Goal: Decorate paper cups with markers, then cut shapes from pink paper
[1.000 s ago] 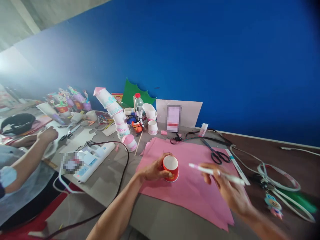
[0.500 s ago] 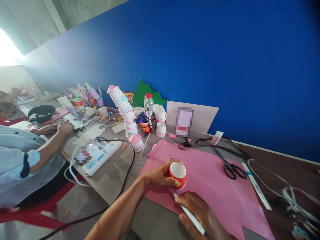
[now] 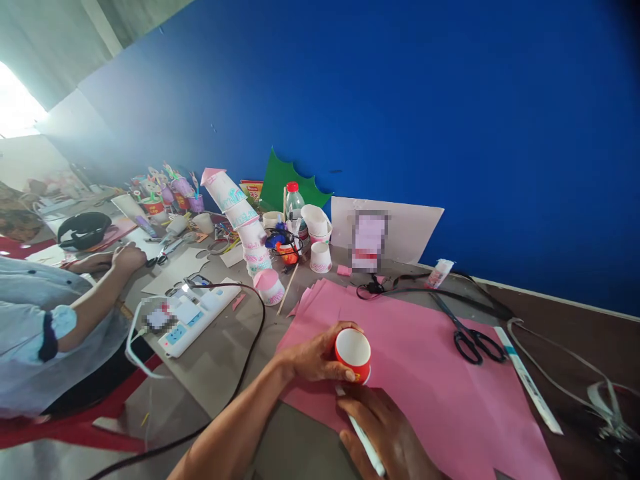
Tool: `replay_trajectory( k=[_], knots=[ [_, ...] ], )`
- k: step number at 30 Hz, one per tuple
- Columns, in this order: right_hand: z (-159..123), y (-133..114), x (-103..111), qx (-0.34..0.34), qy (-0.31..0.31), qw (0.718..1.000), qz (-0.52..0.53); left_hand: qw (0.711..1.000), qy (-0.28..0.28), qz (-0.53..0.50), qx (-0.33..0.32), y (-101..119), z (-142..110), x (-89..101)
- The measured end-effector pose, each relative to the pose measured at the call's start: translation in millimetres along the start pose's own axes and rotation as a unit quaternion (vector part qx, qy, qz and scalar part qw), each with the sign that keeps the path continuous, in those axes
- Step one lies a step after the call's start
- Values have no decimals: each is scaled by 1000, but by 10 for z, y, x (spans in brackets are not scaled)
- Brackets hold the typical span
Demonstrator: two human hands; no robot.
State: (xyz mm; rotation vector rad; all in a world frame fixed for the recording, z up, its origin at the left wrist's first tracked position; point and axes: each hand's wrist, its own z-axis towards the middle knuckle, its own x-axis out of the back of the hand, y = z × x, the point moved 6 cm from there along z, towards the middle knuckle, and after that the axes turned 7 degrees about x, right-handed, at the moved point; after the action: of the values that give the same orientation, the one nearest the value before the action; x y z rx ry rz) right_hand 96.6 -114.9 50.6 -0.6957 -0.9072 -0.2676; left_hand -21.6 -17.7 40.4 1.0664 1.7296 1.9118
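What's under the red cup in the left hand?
Pink paper shows around the red cup, which the left hand grips. The patch directly beneath is covered by the cup and fingers, so I can't tell what is there.

My head-camera view shows a grey tabletop [image 3: 280,437] with a brown surface [image 3: 575,347] adjoining at right. Overlapping pink paper sheets [image 3: 425,373] cover the grey top's near right part. Left of them, a white power strip [image 3: 225,297] lies obliquely, with a pink scrap [image 3: 239,301] just beside it and a pale sheet [image 3: 174,272] behind. Between strip and sheets I note a pink-roofed paper cup [image 3: 269,291] and a thin wooden stick [image 3: 288,289]. Farther back stand an inverted white paper cup [image 3: 321,258] and, near it, a small pink piece [image 3: 344,270].
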Motion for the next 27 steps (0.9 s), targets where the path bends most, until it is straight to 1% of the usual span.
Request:
replay_trajectory(
  k=[4,10,13,18,22,27],
  knots=[
    [-6,10,-57,-8,0,1000,-1,1000,5,-7,7,5,-7,6],
    [-1,5,-82,-44,7,999,-3,1000,-8,-14,18,37,-7,-7],
    [-5,-19,-72,-46,15,999,7,1000,-9,-15,20,46,-8,-10],
    [-65,-28,-67,-40,12,999,13,1000,6,-17,16,34,-8,0],
    [-125,-7,-10,-31,-1,1000,7,1000,2,-19,11,25,-12,-6],
    [-106,-1,150,-15,0,999,34,1000,-5,-18,17,26,-12,-7]
  ],
)
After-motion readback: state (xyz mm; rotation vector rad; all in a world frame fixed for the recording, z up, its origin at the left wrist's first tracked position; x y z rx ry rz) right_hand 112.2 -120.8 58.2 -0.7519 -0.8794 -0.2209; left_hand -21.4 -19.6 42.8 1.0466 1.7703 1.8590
